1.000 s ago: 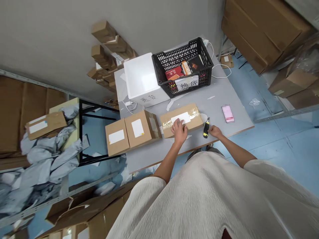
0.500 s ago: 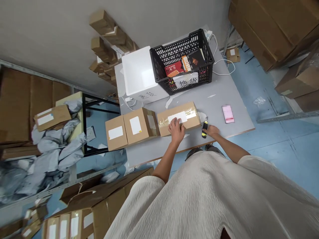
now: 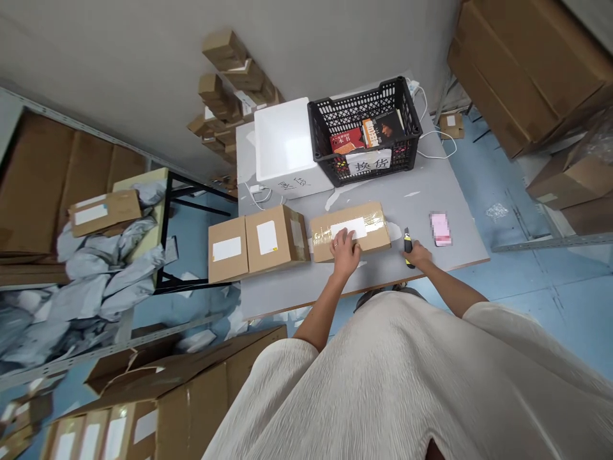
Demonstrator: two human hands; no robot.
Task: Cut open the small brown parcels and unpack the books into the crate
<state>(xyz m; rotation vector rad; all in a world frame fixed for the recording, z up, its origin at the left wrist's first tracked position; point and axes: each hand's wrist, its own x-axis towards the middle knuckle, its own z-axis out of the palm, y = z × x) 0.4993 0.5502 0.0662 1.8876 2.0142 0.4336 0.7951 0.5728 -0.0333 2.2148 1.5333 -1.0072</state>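
A taped brown cardboard box [image 3: 371, 225] with a white label lies on the grey table [image 3: 421, 198]. My left hand [image 3: 345, 251] rests flat on its near edge, fingers spread over the tape. My right hand [image 3: 418, 254] is closed round the handle of a yellow and black utility knife [image 3: 407, 241], which lies just right of the box and points away from me.
Two more labelled boxes [image 3: 256, 243] sit at the table's left end. Behind are a white foam box [image 3: 287, 150] and a black crate [image 3: 366, 131] with books. A pink item [image 3: 440, 229] lies to the right. Cartons and grey mailers fill the shelves at left.
My right hand has taken hold of the knife, which it was only touching before, and turned it more upright. The left hand stays on the box. The view has shifted slightly.
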